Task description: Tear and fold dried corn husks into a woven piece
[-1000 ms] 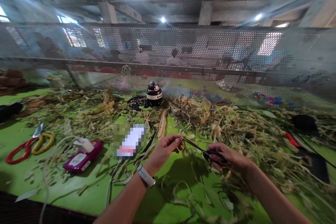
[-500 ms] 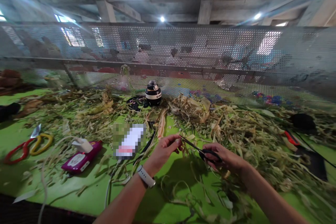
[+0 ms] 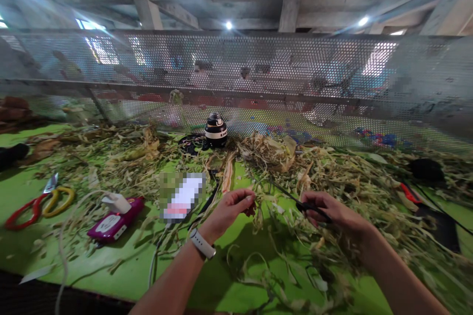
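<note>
My right hand point(image 3: 325, 209) grips black-handled scissors point(image 3: 286, 191), with the narrow blades pointing up and left. My left hand point(image 3: 234, 206), with a pale watch point(image 3: 202, 244) at its wrist, is pinched closed left of the scissors' tips; what lies between its fingertips is too small to make out. Dry, pale green plant strips point(image 3: 260, 214) show just right of those fingertips. Below and between the hands, more curled strips point(image 3: 254, 266) lie on the green tabletop point(image 3: 210, 283).
A phone with a blurred screen point(image 3: 185, 197) lies left of my left hand. Further left are a purple power strip point(image 3: 116, 224) with a white plug and red-and-yellow scissors point(image 3: 39, 204). A dark, banded container point(image 3: 216, 131) stands before the perforated metal screen point(image 3: 236, 66). Plant scraps point(image 3: 354, 177) cover the right side.
My right hand has moved right with the scissors, and the blades have come away from my left fingertips. My left hand has hardly moved.
</note>
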`<state>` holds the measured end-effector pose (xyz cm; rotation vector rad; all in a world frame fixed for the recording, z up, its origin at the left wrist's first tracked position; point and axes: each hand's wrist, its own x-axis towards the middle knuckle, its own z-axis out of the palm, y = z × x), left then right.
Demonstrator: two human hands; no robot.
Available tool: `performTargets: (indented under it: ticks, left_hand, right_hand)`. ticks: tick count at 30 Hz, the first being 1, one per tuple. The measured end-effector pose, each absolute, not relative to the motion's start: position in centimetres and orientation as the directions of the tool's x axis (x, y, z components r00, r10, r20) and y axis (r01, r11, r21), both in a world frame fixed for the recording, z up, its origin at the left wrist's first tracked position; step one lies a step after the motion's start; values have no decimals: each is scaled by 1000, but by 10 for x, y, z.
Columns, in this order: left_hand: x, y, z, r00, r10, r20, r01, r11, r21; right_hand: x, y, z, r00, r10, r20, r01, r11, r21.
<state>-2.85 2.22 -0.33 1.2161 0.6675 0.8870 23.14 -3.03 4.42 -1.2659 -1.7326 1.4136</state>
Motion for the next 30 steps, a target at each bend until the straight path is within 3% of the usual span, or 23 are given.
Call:
performTargets:
  ticks: [5,11,30]
  left_hand:
    - [-29,20,0,599,801,0,-163,121,979]
    - [-29,17,1,675,735,-64,-80,160,984]
    - [-29,17,3,695,715,-78,-43,149,988]
  right_hand:
    - [243,-29,49,-511,820,-257,422,-21,-907]
    - [233,-28,44,-520,789,-328,438,-84,-895]
    - [230,-25,34,-500,802,-328,460,-76,-885]
